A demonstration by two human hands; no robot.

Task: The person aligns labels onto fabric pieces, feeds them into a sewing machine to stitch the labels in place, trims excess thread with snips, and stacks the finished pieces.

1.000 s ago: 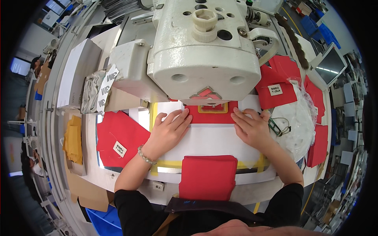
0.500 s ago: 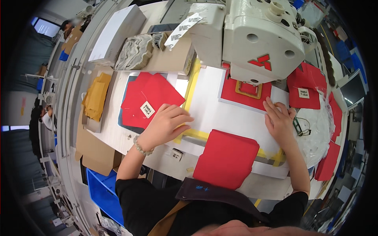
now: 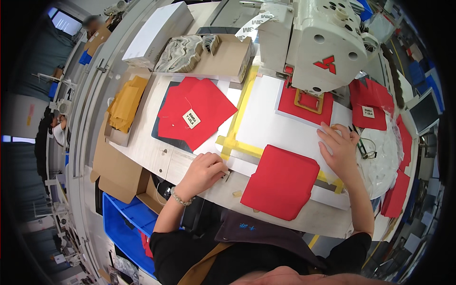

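At the near table edge, my left hand (image 3: pixel 204 175) is closed, its fingertips pinched over the spot of a small white label, now mostly covered. A beaded bracelet (image 3: pixel 183 197) circles that wrist. My right hand (image 3: pixel 338 148) is open, fingers apart, its fingertips at the near edge of a red fabric piece (image 3: pixel 288 98) on a white board. A tan rectangular frame (image 3: pixel 308 110) presses on that piece beneath the white sewing machine (image 3: pixel 327 40). Between my hands lies a stack of red fabric (image 3: pixel 281 183). Farther left, red pieces (image 3: pixel 202 102) carry a cream label (image 3: pixel 191 118).
Green-handled snips (image 3: pixel 365 149) lie on clear plastic (image 3: pixel 380 166) right of my right hand. More labelled red pieces (image 3: pixel 369 122) sit behind them. Yellow pieces fill a cardboard box (image 3: pixel 121 137) at left; a blue bin (image 3: pixel 118 228) stands below. Yellow tape (image 3: pixel 244 111) borders the white work surface.
My left hand has come down from beside the labelled red pieces to the small label at the near edge, its fingers closing there. My right hand stays by the board. The view has shifted slightly.
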